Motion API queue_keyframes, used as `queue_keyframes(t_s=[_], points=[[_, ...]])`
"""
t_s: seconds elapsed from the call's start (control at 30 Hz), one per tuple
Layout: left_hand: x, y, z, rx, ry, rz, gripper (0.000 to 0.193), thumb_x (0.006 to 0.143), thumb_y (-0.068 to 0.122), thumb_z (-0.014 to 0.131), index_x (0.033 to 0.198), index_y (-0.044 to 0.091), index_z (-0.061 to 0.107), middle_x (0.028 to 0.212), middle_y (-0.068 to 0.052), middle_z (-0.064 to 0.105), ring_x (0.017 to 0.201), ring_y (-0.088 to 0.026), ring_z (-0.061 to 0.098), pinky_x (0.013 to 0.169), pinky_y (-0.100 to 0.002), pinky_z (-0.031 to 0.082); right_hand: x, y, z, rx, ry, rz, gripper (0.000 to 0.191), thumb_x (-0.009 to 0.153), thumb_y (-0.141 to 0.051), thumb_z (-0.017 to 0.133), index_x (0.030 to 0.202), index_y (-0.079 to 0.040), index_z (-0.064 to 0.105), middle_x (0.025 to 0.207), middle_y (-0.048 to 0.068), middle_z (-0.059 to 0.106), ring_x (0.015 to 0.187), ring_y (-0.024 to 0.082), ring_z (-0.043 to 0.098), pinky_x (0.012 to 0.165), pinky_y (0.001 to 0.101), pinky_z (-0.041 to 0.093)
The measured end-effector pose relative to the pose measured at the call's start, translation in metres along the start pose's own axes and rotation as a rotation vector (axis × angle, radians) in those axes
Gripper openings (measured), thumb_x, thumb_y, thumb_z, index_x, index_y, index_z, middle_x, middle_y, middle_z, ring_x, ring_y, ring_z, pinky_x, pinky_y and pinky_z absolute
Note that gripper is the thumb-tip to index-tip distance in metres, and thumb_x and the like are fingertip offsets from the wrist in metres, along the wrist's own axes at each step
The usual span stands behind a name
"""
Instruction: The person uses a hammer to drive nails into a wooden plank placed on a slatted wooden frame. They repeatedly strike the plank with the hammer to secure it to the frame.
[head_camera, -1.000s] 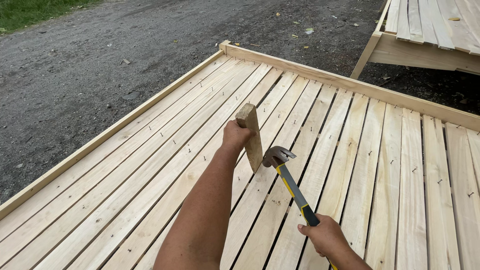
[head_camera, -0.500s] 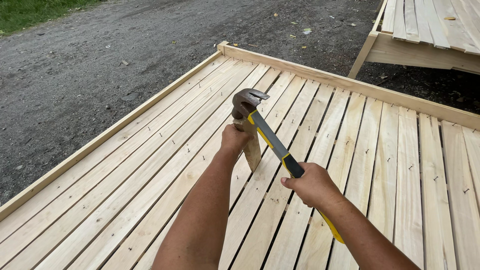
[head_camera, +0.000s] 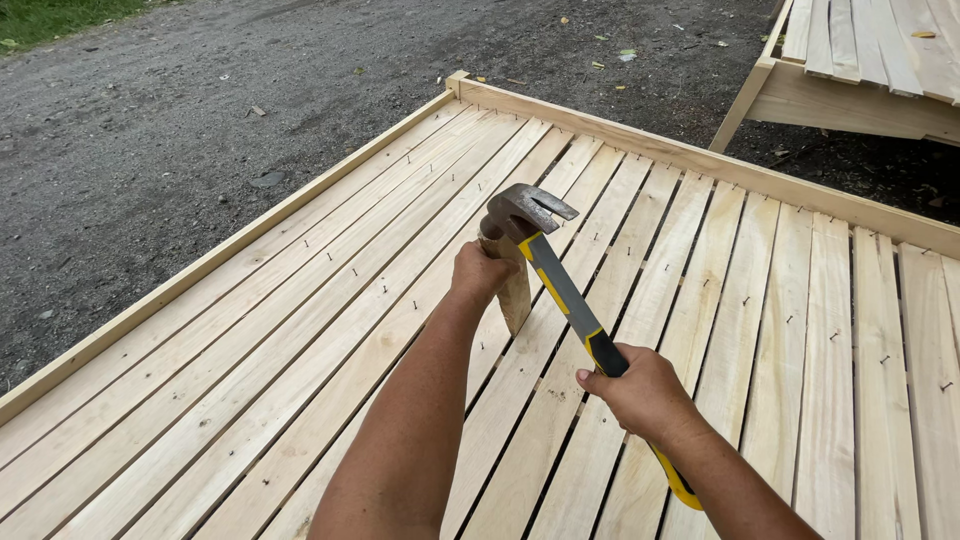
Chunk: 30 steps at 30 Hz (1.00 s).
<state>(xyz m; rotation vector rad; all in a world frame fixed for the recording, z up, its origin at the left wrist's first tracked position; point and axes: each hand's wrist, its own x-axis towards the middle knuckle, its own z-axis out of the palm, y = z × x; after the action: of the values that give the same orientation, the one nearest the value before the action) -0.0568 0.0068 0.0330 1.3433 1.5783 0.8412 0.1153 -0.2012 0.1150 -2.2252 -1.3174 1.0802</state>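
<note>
My left hand (head_camera: 481, 277) grips a small flat wooden block (head_camera: 515, 295) that stands on edge on the slatted wooden panel (head_camera: 300, 330). My right hand (head_camera: 643, 391) holds a claw hammer by its yellow and black handle (head_camera: 575, 315). The steel hammer head (head_camera: 522, 212) rests on, or just over, the top of the block, right above my left hand. Several nails stick up part-way from the slats around the hands.
The panel's raised wooden frame (head_camera: 690, 160) runs along its far and left edges. Grey gravel ground (head_camera: 200, 110) lies to the left and beyond. A second slatted wooden structure (head_camera: 860, 70) stands at the top right. Grass shows in the top left corner.
One second ago the hammer head hung low beside the block. My right hand swung it up and over, and its head now sits at the block's top.
</note>
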Motion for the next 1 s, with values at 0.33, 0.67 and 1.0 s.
queue_keyframes(t_s=[0.33,0.67,1.0], points=[[-0.002,-0.003,-0.004,-0.047,-0.020,0.014,0.049,0.076,0.011,0.080,0.122,-0.001,0.069,0.115,-0.017,0.075,0.103,-0.026,0.076,0.092,-0.037,0.061,0.026,0.116,0.053,0.329,-0.052,0.126,0.033,0.087,-0.028,0.082,0.083,-0.003,0.060,0.052,0.002,0.044,0.042,0.015,0.038,0.043,0.0345,0.037],[0.006,0.004,-0.012,0.122,-0.074,0.037,0.057,0.071,0.019,0.086,0.122,0.001,0.070,0.116,-0.017,0.076,0.104,-0.026,0.075,0.095,-0.036,0.058,0.045,0.129,0.099,-0.202,-0.152,0.101,0.038,0.088,-0.039,0.076,0.113,-0.011,0.078,0.076,0.009,0.071,0.075,0.021,0.068,0.076,0.0351,0.054],[-0.011,0.023,-0.017,0.270,-0.132,-0.059,0.062,0.076,0.027,0.083,0.132,0.009,0.063,0.116,-0.010,0.075,0.107,-0.021,0.072,0.108,-0.040,0.046,0.075,0.107,0.113,-0.230,-0.276,0.156,0.042,0.087,-0.035,0.077,0.121,-0.011,0.072,0.076,0.002,0.068,0.070,0.017,0.064,0.072,0.0369,0.053]])
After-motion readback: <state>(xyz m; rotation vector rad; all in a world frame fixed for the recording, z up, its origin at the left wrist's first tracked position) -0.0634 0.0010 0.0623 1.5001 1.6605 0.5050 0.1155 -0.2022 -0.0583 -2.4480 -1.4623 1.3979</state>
